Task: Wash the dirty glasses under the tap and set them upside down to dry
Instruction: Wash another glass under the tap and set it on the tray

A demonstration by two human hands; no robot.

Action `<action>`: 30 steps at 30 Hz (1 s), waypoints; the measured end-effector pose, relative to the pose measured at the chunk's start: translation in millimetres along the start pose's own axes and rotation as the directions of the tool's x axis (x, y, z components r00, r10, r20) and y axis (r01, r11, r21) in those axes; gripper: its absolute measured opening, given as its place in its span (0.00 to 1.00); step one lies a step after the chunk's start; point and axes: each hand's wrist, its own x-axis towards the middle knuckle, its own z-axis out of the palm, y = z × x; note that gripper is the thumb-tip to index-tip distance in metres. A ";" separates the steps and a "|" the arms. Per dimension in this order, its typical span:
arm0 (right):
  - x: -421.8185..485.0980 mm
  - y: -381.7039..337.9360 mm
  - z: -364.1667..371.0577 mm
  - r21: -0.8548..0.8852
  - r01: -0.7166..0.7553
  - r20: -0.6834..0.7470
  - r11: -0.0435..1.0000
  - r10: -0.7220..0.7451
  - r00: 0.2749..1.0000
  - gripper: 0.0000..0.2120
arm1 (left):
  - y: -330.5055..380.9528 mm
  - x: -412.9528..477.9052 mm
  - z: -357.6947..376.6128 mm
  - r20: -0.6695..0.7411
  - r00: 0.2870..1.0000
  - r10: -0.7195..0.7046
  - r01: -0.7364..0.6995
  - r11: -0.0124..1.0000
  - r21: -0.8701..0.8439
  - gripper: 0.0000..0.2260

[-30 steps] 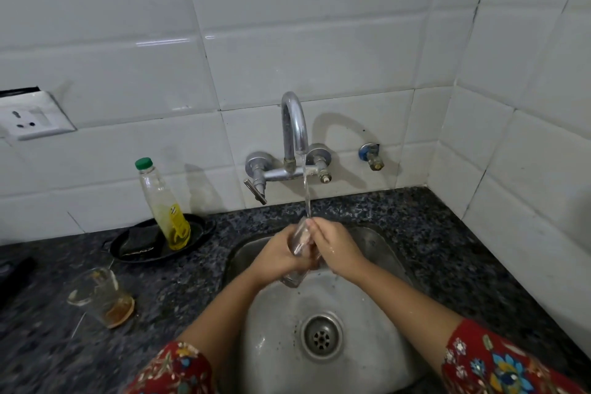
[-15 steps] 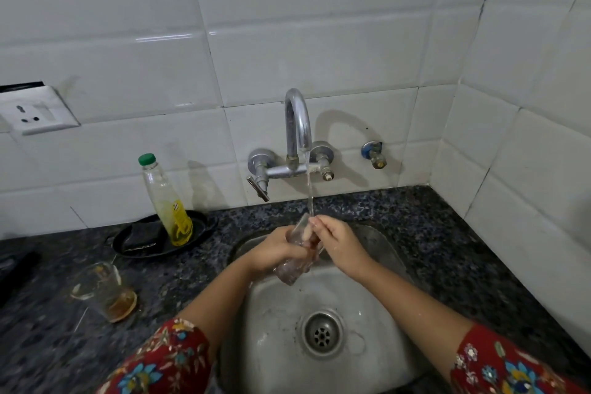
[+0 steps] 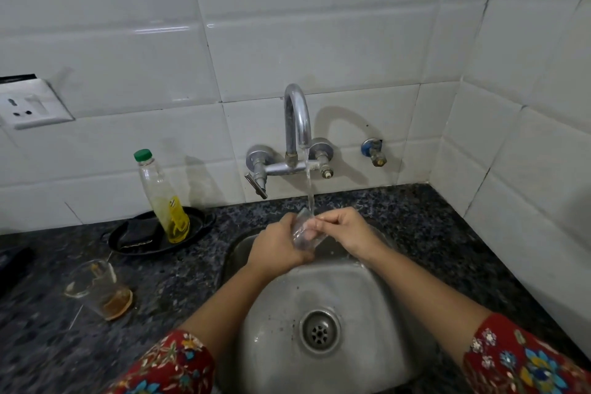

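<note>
**A small home kitchen, at the sink corner**

The steel sink (image 3: 319,297) is set into a dark speckled stone counter (image 3: 447,240). Behind the sink, white glossy tiles (image 3: 287,25) cover both corner walls, and a chrome tap (image 3: 297,118) is fixed there. Left of the sink stand a dish-soap bottle (image 3: 161,198) on a black tray (image 3: 198,227) and a used glass (image 3: 99,289). Far left of the sink, on the wall, is a socket (image 3: 30,105).

The dark speckled stone surface (image 3: 415,227) ran along the tiled wall, with a steel sink (image 3: 275,361) set into it. On it, left of the sink, stood a dirty glass (image 3: 99,291) and a black tray (image 3: 195,227).
</note>
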 end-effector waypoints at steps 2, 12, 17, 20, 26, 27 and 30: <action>-3.1 -2.0 -1.3 0.020 0.076 -0.007 0.997 -0.075 0.997 0.06 | -6.0 4.5 -10.0 0.234 0.970 0.060 0.033 0.928 -0.372 0.26; 7.4 -4.4 15.1 -0.138 0.016 0.066 0.990 -0.007 0.998 0.10 | -6.7 6.9 8.1 0.139 0.987 0.078 -0.030 0.948 -0.316 0.21; 0.7 -6.9 17.4 -0.112 -0.022 -0.098 0.993 0.011 0.995 0.20 | 0.4 0.0 -5.0 0.385 0.908 0.166 0.149 0.729 -0.668 0.20; 2.7 -0.8 27.3 -0.286 -0.141 -0.170 0.948 0.095 0.981 0.24 | -2.8 -12.9 12.9 0.344 0.934 0.097 0.178 0.707 -0.684 0.20; -0.2 17.8 38.8 -0.111 -0.530 0.005 0.841 0.533 0.846 0.08 | -34.7 -27.2 39.1 0.567 0.763 -0.312 0.638 0.220 -0.737 0.24; -2.8 21.9 41.2 -0.067 -0.570 -0.004 0.819 0.571 0.821 0.07 | -35.3 -28.3 41.5 0.614 0.722 -0.319 0.651 0.015 -0.759 0.21; -6.1 25.3 49.1 0.014 -0.631 -0.065 0.776 0.630 0.774 0.08 | -30.2 -22.9 47.1 0.656 0.681 -0.327 0.561 -0.342 -0.754 0.23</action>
